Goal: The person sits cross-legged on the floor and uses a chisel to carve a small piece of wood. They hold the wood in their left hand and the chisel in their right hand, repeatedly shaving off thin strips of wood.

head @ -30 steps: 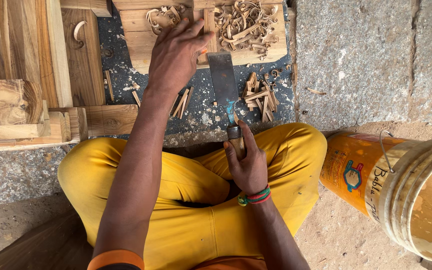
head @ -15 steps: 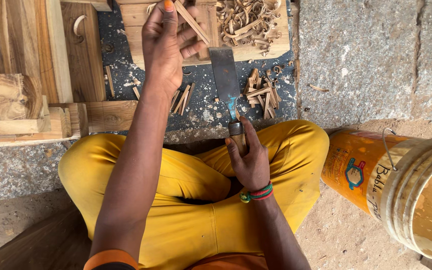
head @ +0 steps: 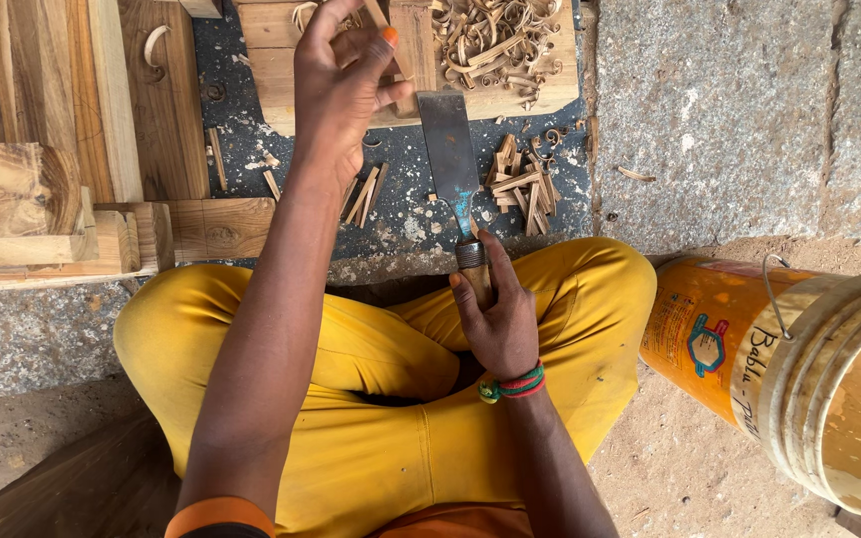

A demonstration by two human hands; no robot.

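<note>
Left hand pinched a thin wood stick, right hand wrapped around chisel, wood curls just past its blade

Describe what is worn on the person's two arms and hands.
Left hand: bare, orange-painted nail on one finger, orange cuff band on the upper arm. Right hand: bare, orange-painted thumbnail, bracelets in green, red and dark bands at the wrist. No gloves or rings visible.

Chisel between board and knees; bucket right (tipped).
</note>
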